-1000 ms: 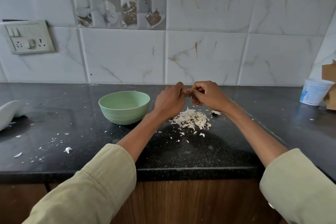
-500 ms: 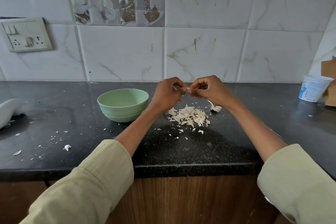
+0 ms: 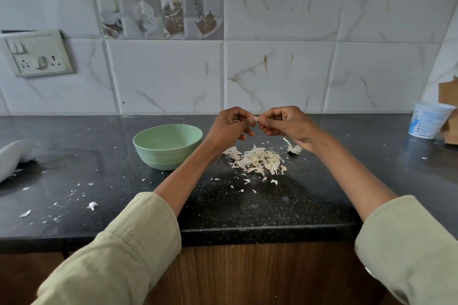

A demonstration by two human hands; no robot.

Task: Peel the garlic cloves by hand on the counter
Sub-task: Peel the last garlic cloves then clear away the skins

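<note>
Head view showed left hand point(image 3: 229, 129) and right hand point(image 3: 288, 124) both pinching one garlic clove point(image 3: 256, 119) above the desk point(image 3: 247, 205); a heap of skins point(image 3: 259, 161) suggested peeling was well underway.

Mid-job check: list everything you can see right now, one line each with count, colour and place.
garlic clove: one, whitish, pinched between both hands above the counter
peel pile: one heap, off-white, on the counter below the hands
garlic stem remnant: one, white, right of the pile
bowl: one, light green, left of the pile
counter: one, black speckled, flecked with peel bits
tub: one, white and blue, far right
cardboard: brown, right edge
white object: one, far left, unclear
switchboard: one, cream, left wall
left hand: pinches the clove
right hand: pinches the clove
</note>
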